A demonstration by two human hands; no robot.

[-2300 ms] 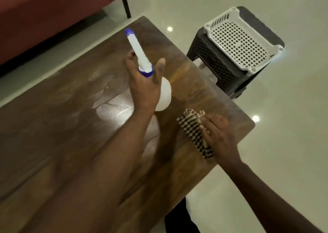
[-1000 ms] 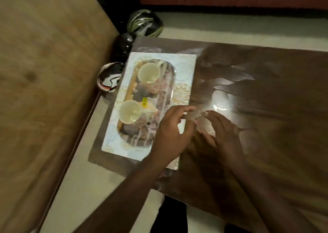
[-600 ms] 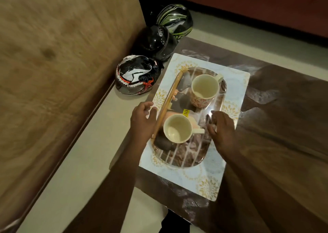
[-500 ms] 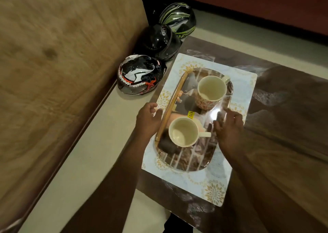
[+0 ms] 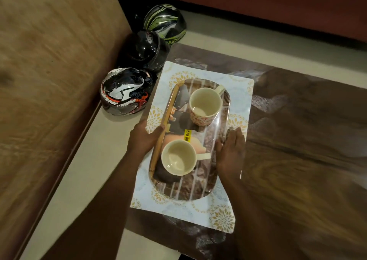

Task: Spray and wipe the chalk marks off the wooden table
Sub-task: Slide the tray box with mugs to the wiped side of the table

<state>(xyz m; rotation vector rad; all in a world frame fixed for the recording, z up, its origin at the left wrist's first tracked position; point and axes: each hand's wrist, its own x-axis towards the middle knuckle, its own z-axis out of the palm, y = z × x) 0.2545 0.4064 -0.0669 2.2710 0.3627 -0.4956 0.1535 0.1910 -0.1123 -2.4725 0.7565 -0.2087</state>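
The dark wooden table (image 5: 301, 172) shows pale smeared patches (image 5: 266, 101) beside a floral placemat (image 5: 222, 218). On the mat lies an oval printed tray (image 5: 198, 192) carrying two empty cream cups, one far (image 5: 205, 105) and one near (image 5: 177, 157). My left hand (image 5: 143, 140) grips the tray's left rim, thumb over the edge. My right hand (image 5: 230, 152) lies with straight fingers against the tray's right rim. Neither the spray bottle nor the cloth is in view.
Three helmets sit on the floor off the table's far left corner: a black and white one (image 5: 123, 93), a black one (image 5: 145, 51), a green-striped one (image 5: 164, 21). A brown sofa (image 5: 49, 81) runs along the left, a red sofa (image 5: 278, 5) across the back.
My view swung from the bottle-and-cloth end of the table to the tray end. Both hands, now without bottle or cloth, reached to the tray and settled on its two long rims.
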